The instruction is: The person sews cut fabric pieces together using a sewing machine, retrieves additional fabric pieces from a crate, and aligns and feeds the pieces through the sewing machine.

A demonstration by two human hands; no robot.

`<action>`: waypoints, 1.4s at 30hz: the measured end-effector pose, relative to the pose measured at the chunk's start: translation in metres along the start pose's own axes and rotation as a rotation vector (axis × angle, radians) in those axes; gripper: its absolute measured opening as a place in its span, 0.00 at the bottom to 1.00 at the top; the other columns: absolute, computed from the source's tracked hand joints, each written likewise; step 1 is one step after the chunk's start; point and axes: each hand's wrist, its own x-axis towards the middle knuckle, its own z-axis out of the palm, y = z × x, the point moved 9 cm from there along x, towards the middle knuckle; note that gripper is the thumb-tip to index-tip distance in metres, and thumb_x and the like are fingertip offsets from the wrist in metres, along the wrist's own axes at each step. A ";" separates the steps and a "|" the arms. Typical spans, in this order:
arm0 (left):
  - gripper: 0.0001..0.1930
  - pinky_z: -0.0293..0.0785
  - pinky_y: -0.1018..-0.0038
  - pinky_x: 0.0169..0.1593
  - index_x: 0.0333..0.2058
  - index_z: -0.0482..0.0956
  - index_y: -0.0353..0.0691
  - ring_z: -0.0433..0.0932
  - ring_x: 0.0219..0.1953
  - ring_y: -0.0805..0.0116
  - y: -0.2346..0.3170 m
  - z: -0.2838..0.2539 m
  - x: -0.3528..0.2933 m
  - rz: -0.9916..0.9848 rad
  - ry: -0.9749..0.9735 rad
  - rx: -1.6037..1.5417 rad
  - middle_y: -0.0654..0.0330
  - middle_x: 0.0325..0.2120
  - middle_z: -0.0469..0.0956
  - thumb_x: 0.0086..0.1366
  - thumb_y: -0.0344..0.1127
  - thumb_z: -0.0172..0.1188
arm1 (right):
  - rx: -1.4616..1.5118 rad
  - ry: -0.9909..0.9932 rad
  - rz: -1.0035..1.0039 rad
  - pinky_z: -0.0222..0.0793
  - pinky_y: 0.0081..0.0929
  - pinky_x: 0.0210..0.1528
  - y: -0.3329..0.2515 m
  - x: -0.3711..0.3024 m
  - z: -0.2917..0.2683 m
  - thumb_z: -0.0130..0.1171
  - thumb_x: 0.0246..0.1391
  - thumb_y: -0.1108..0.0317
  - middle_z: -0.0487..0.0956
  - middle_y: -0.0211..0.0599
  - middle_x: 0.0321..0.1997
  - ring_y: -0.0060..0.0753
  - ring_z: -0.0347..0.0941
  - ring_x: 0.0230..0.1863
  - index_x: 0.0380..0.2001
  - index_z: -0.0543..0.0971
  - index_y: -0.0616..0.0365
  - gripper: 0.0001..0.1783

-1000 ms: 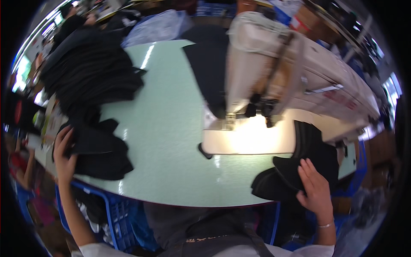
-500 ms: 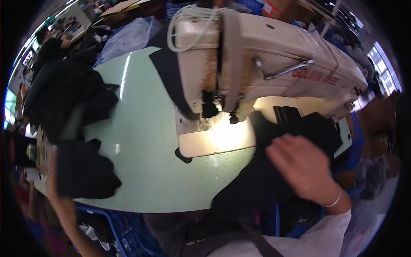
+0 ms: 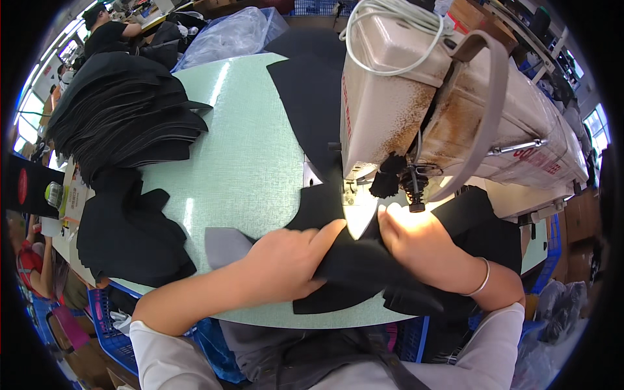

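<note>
My left hand point(image 3: 284, 261) grips a black fabric piece point(image 3: 354, 270) at its left side, index finger stretched toward the needle area. Close to the presser foot point(image 3: 350, 194) of the sewing machine point(image 3: 390, 91), my right hand point(image 3: 418, 242) pinches the same black fabric, its fingertips bright under the lamp. A grey flap of fabric point(image 3: 226, 247) pokes out beyond my left hand. More black fabric point(image 3: 497, 237) lies beneath and beside my right forearm. Sewn-side pieces point(image 3: 305, 97) stretch away behind the needle.
A tall stack of black cut pieces point(image 3: 123, 114) stands at the left of the pale green table point(image 3: 240, 149), with a smaller black pile point(image 3: 133, 234) in front. Blue crates point(image 3: 107, 325) sit below the table edge. Another person point(image 3: 107, 32) sits at the far left.
My left hand has come from the smaller left pile to the fabric at the machine. My right hand has moved left to the needle area. Black fabric now lies before the presser foot.
</note>
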 end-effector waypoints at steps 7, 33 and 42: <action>0.40 0.66 0.50 0.55 0.59 0.70 0.38 0.67 0.58 0.42 0.015 0.001 -0.006 0.033 0.037 0.222 0.42 0.52 0.68 0.44 0.38 0.70 | 0.104 0.124 -0.122 0.72 0.36 0.47 -0.022 0.000 -0.013 0.58 0.41 0.71 0.72 0.58 0.53 0.51 0.72 0.50 0.45 0.76 0.72 0.25; 0.40 0.56 0.52 0.67 0.60 0.63 0.27 0.57 0.67 0.44 0.013 0.002 0.004 0.129 0.071 0.105 0.38 0.63 0.58 0.48 0.37 0.65 | 0.005 0.187 -0.163 0.72 0.29 0.43 -0.020 0.003 -0.015 0.55 0.46 0.70 0.77 0.58 0.51 0.35 0.76 0.37 0.48 0.76 0.75 0.25; 0.42 0.58 0.52 0.66 0.60 0.63 0.29 0.57 0.67 0.43 0.006 -0.002 0.010 0.143 0.051 0.132 0.39 0.63 0.58 0.45 0.36 0.68 | 0.030 0.085 -0.092 0.76 0.32 0.45 -0.013 0.007 -0.003 0.57 0.42 0.70 0.71 0.57 0.59 0.45 0.75 0.50 0.51 0.75 0.72 0.28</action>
